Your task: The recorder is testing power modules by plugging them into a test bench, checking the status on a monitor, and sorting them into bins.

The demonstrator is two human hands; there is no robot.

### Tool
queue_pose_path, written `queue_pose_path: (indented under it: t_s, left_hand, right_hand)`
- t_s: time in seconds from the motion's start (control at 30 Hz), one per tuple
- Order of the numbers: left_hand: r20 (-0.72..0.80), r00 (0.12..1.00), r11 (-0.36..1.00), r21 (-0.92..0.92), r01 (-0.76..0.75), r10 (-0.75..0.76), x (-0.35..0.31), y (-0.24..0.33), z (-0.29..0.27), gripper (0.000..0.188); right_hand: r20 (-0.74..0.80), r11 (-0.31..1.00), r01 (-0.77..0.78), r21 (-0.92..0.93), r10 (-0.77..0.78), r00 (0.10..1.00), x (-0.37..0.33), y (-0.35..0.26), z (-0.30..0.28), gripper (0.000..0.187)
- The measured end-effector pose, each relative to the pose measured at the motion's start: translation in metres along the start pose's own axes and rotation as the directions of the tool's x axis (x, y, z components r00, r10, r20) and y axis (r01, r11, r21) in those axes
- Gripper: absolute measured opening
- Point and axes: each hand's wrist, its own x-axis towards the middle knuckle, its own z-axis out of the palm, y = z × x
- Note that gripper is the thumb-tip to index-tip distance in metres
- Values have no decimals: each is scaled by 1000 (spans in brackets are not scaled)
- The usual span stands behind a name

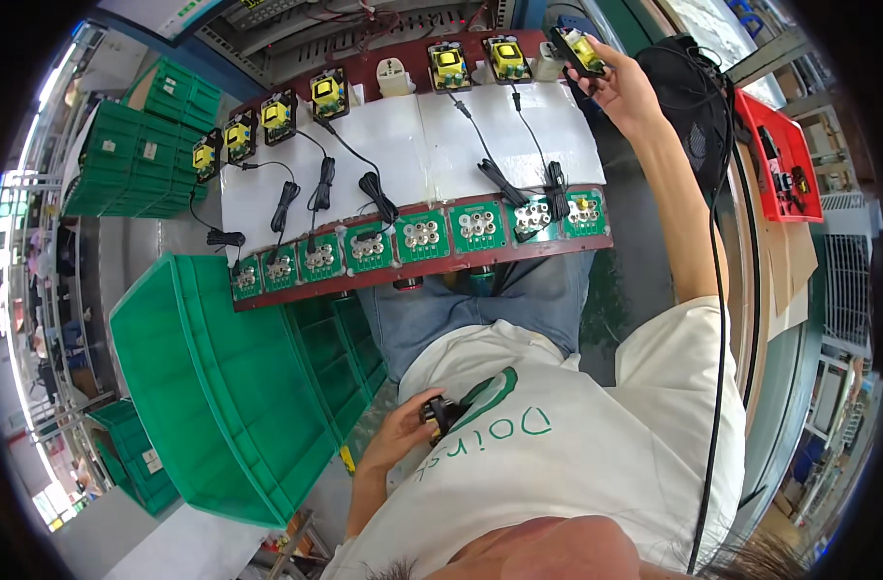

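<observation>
At the far right end of the red test board, my right hand (620,92) is closed on an opened power adapter (580,52), its black case showing a yellow transformer inside. My left hand (395,437), held close to my shirt, grips a small black object (441,416) with lighter parts; its exact kind is partly hidden by my fingers. A row of similar opened adapters, such as this one (329,92), stands along the far edge of the board. Bundled black cords (378,196) run from several of them toward green circuit boards (422,235) with round metal contacts.
The red test board (519,253) lies across in front of me, with white sheeting (403,130) in its middle. A large green bin (224,387) stands at its left, below stacked green crates (122,164). A red tray (780,155) of small black parts sits at the right.
</observation>
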Motion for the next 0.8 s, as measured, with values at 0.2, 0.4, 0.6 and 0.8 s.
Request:
queue_pose_path:
  t_s: [0.2,0.4,0.6,0.8]
  left_hand:
    - [-113,993,959,-279,-55,24,10,33,13,73]
    - [-215,943,950,-128,-284,253,38,79,0,79]
    - [-264,614,667,354,-656,744,71,193,9,82]
    - [-369,509,603,209,-770,778,131,288,17,73]
  right_hand:
    - [-17,992,86,-88,-88,996,-2,1,14,46]
    - [11,959,197,-201,-199,980,-9,5,36,45]
    - [-98,937,147,-317,-187,978,-27,2,40,42]
    - [-112,976,122,-178,-143,983,-26,6,40,45]
